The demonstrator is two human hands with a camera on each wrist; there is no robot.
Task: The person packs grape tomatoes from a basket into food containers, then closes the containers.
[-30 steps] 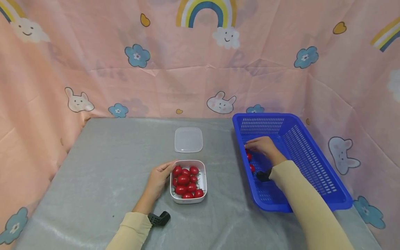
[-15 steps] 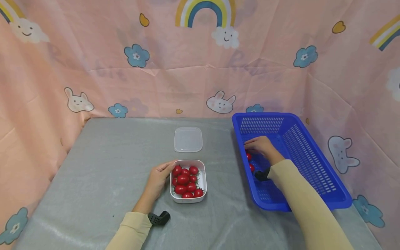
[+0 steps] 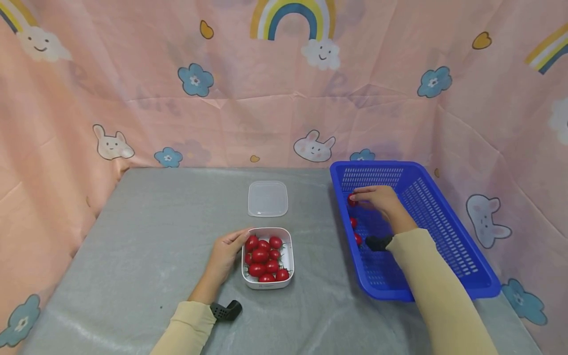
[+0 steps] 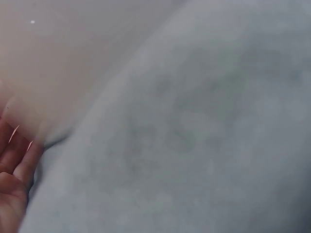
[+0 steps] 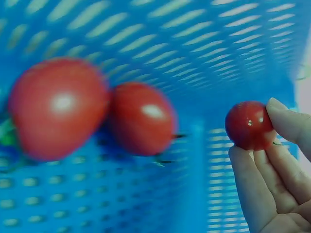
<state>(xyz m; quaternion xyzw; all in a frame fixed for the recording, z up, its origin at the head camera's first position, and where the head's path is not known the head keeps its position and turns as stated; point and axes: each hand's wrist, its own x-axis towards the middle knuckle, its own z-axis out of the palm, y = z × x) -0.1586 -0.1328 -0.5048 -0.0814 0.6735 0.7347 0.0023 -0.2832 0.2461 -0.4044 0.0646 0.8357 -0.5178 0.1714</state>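
My left hand [image 3: 225,254] pinches the upper left corner of a square white food container [image 3: 289,254], thumb at the rim. Several red cherry tomatoes [image 3: 260,255] with green stems lie inside it. The left wrist view is blurred, showing only some fingers [image 4: 24,165] at its left edge. Inside the blue plastic basket [image 3: 361,276], my right hand [image 3: 381,202] pinches one cherry tomato [image 5: 248,125] between thumb and fingertips, close to the basket's left wall. Two more cherry tomatoes [image 5: 60,109] rest on the basket floor along that wall, nearer to me.
A flat translucent lid [image 3: 268,198] lies on the grey tablecloth [image 3: 168,222] just beyond the container. The basket's raised slotted walls surround my right hand. A pink printed curtain [image 3: 239,118] closes off the back and sides.
My right hand has lifted slightly and shifted to the right, and the cherry tomato in its fingers now shows. My left hand and the container have stayed in place.
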